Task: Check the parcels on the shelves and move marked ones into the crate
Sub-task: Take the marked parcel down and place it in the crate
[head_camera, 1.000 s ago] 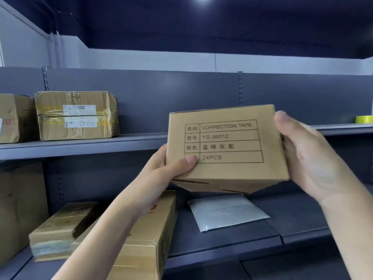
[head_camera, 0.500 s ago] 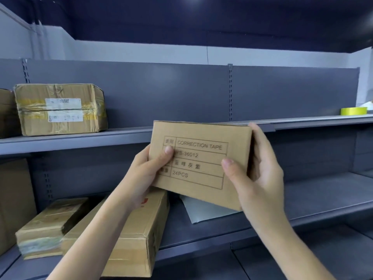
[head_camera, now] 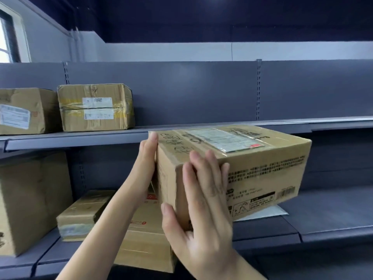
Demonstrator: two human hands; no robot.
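1. The person holds a cardboard parcel [head_camera: 242,170] up in front of the shelves, level with the upper shelf [head_camera: 80,139] and clear of both boards.
2. The left hand [head_camera: 145,168] lies flat against the parcel's left end, fingers [head_camera: 152,142] straight and reaching to its top edge. It presses; it does not curl round anything.
3. The right hand [head_camera: 201,209] is spread over the near corner, fingers straight on the front face and thumb low on the end face. The parcel is squeezed between two flat hands.
4. The top face carries a shipping label [head_camera: 224,139] under clear tape and dark handwritten characters beside it. I judge this the checking step; whether that writing is the mark in question I cannot tell.
5. Left to check, as far as can be seen: two taped boxes on the upper shelf, the nearer one [head_camera: 94,107] with white labels; on the lower shelf [head_camera: 323,229] a large carton [head_camera: 30,199] at far left, a small taped box [head_camera: 84,215] and a long box [head_camera: 145,239] behind the forearms, and a flat pale packet [head_camera: 268,213] under the held parcel.
6. No crate is in view, so nothing shows how many parcels have gone in. By my reckoning most of the task lies ahead.
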